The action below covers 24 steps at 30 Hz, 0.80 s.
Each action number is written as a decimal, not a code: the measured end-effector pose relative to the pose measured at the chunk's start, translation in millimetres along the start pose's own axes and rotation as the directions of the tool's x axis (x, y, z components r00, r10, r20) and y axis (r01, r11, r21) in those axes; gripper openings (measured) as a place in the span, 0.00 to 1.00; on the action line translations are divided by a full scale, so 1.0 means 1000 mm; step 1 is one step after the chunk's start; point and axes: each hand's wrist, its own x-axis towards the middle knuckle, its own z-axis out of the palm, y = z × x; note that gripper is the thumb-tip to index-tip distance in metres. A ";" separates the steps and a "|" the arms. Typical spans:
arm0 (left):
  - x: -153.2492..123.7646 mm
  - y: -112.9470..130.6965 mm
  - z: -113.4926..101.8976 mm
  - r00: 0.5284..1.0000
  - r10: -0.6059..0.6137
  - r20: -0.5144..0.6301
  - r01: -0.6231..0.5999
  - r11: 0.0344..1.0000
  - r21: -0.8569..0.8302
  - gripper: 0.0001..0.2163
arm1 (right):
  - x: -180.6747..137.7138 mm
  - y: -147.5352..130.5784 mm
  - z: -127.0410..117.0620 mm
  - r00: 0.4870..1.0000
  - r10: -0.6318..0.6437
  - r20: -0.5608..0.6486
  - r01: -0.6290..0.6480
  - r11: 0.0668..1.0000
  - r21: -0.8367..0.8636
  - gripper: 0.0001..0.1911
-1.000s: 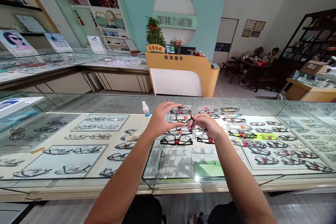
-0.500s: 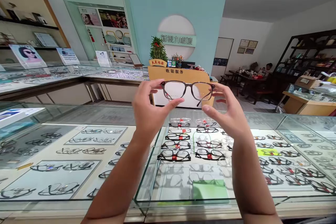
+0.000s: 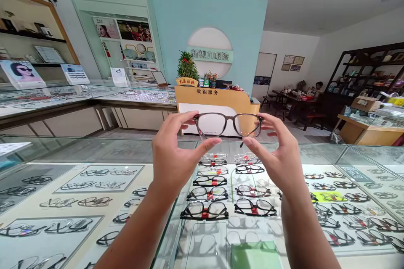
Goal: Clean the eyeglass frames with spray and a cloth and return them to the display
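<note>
A pair of eyeglasses (image 3: 229, 119) with a dark, thin frame is held up in front of me, lenses facing me. My left hand (image 3: 176, 147) grips its left corner between thumb and fingers, the thumb along the lower rim. At the right corner my right hand (image 3: 276, 147) pinches the frame, its thumb near the lower edge of the right lens. One temple arm's dark tip shows below the right lens. Under my hands, a glass display case (image 3: 205, 239) holds rows of glasses with red tags, such as a black-framed pair (image 3: 204, 210).
Glass counters run along the left, with advertising cards (image 3: 22, 73) on top. Ahead stands a wooden cashier counter (image 3: 217, 96) bearing a plant (image 3: 187, 65). A person (image 3: 318, 87) sits at a dark table at the back right. A green sheet (image 3: 255, 255) lies in the near case.
The view has tilted up slightly, so the room and cases sit lower in the picture. Both hands still hold the eyeglasses; the right thumb has come closer to the lower rim.
</note>
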 end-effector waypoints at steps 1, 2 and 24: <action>0.000 -0.001 0.000 1.000 -0.001 0.014 0.001 1.000 0.001 0.28 | 0.000 0.002 0.001 1.000 0.003 0.004 -0.003 1.000 -0.007 0.32; 0.000 -0.003 0.000 1.000 0.005 0.020 -0.005 1.000 0.003 0.28 | 0.000 0.003 0.001 1.000 0.003 0.008 -0.003 1.000 -0.013 0.32; -0.004 -0.020 0.017 0.969 0.224 -0.106 -0.218 0.974 0.063 0.32 | 0.002 0.014 0.017 0.999 -0.048 0.000 0.048 0.997 -0.064 0.33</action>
